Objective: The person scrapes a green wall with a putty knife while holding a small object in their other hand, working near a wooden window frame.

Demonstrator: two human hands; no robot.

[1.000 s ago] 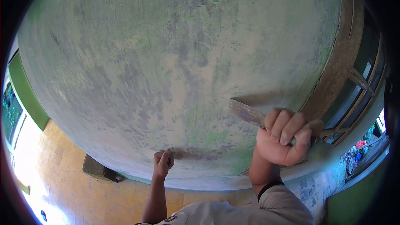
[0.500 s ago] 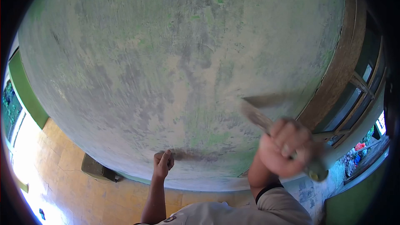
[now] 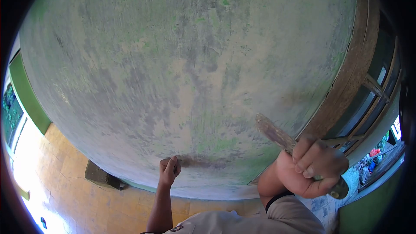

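Observation:
My right hand [image 3: 314, 164] is wrapped round the green handle of a long blade tool [image 3: 277, 134], at the lower right. The blade is stained brown and grey and points up and left, in front of the wall [image 3: 186, 82]. The wall has patchy grey, white and green paint. At the lower middle, my left hand [image 3: 170, 168] is a closed fist close to the wall. Its curled fingers hide whatever may be inside.
A brown wooden window frame [image 3: 346, 73] borders the wall at the right. A dark box-like object [image 3: 102, 175] stands on the yellow tiled floor [image 3: 69, 164] at the lower left. A green pillar [image 3: 28, 91] rises at the far left.
My right hand has moved down and slightly right with the blade tool, and the blade's tip is lower. My left hand has stayed in place.

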